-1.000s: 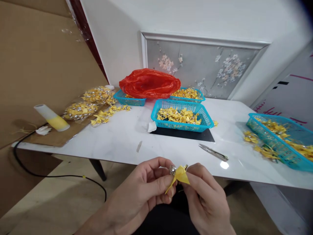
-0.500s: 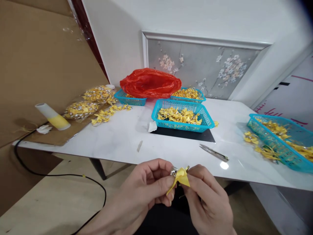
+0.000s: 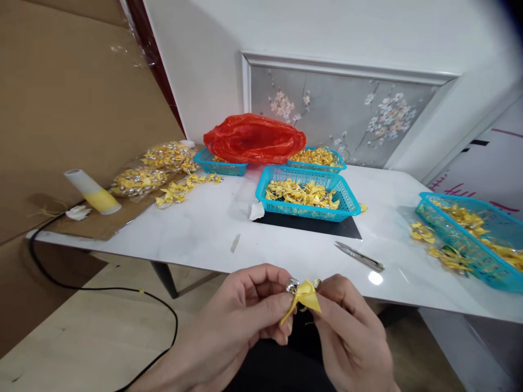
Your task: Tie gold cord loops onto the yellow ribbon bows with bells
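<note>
A small yellow ribbon bow point(image 3: 306, 296) with a silver bell point(image 3: 292, 285) at its left side is held up in front of the table edge. My left hand point(image 3: 255, 310) pinches the bow's left side and the bell between thumb and fingers. From the right, my right hand point(image 3: 351, 326) is closed at the bow's right tail, near a small gold-coloured piece point(image 3: 316, 283). A thin loop hangs below the bow; its full course is hidden by the fingers.
Thread snips point(image 3: 359, 256) lie on the white table point(image 3: 204, 234). A blue basket point(image 3: 347, 201) of bows stands behind, another basket point(image 3: 469, 239) at right. A red plastic bag point(image 3: 253, 139) covers baskets at the back. At left are bagged bows point(image 3: 141, 181) and a ribbon roll point(image 3: 92, 190).
The view has shifted slightly, moving the scene a little to the right. Both hands still hold the bow, with slightly more of the gold-coloured piece showing at the right fingertips.
</note>
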Tool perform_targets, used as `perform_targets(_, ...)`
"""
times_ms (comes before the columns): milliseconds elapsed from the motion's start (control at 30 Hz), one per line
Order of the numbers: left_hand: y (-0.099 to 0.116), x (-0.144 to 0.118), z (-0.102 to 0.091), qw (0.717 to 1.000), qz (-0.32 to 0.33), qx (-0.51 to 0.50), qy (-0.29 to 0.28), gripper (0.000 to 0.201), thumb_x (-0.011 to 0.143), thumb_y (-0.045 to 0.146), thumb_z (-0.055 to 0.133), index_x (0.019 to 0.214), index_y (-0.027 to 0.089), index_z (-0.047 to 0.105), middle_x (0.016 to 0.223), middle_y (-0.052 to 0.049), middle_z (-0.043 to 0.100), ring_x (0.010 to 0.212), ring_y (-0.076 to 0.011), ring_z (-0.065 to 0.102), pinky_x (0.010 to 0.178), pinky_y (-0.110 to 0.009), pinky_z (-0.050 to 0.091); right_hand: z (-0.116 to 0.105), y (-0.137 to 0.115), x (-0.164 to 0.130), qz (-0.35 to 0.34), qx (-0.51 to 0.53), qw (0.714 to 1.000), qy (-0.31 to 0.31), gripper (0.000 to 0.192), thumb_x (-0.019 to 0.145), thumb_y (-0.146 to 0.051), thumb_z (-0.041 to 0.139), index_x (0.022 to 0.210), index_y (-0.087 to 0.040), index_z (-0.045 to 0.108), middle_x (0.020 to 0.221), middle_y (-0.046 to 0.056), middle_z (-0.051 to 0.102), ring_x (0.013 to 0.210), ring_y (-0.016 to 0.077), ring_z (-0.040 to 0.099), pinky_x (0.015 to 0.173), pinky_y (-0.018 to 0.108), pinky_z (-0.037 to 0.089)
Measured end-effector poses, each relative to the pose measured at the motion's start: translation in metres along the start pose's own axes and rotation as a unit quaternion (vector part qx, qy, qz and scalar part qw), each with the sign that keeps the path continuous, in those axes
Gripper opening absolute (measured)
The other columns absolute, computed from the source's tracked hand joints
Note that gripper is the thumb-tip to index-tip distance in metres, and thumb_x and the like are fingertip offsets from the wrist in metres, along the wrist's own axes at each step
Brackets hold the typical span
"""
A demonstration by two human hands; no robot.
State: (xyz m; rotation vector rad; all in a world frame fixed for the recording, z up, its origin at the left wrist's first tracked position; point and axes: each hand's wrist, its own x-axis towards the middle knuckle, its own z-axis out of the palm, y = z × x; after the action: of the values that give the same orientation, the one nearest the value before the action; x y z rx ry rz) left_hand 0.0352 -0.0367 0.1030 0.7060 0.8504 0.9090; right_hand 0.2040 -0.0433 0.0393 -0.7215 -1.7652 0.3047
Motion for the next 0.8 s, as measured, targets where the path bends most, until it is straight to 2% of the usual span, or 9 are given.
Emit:
perform_targets(200, 0.0008, -0.0030, 0.0022, 1.000, 0.010, 0.018, 0.013, 0.020, 0.073, 0.024, 0.085, 0.082, 0.012, 0.071, 0.061, 0.001, 0.063, 0.052, -0.0063, 0.056, 0.051, -0.014, 0.049, -0.0031, 0.0024, 0.0002, -0.002, -0.023, 0.999, -0.022, 0.039, 0.085, 0.012, 0.049, 0.108, -0.013, 0.068, 0.079, 0.003, 0.044, 0.067, 0.0132, 0.048, 0.051, 0.026, 0.041)
perform_targets(367, 0.0000, -0.0016, 0.0026, 0.999, 0.017, 0.039, 0.024, 0.019, 0.073, 0.024, 0.084, 0.080, 0.013, 0.070, 0.060, 0.002, 0.062, 0.050, -0.0066, 0.055, 0.050, -0.015, 0.048, -0.0032, 0.0017, 0.0013, 0.003, -0.036, 0.999, -0.019, 0.031, 0.086, 0.010, 0.051, 0.094, -0.014, 0.069, 0.076, 0.003, 0.044, 0.064, 0.0130, 0.048, 0.050, 0.026, 0.040)
perform_targets(800, 0.0028, -0.0026, 0.0050, 0.998, 0.014, 0.043, 0.033, 0.021, 0.071, 0.025, 0.084, 0.079, 0.012, 0.069, 0.058, 0.002, 0.062, 0.048, -0.0064, 0.053, 0.048, -0.015, 0.047, -0.0101, 0.0032, -0.0016, 0.000, -0.038, 0.997, -0.066, 0.042, 0.086, 0.010, 0.048, 0.112, -0.017, 0.067, 0.079, 0.003, 0.043, 0.066, 0.0136, 0.047, 0.050, 0.026, 0.038)
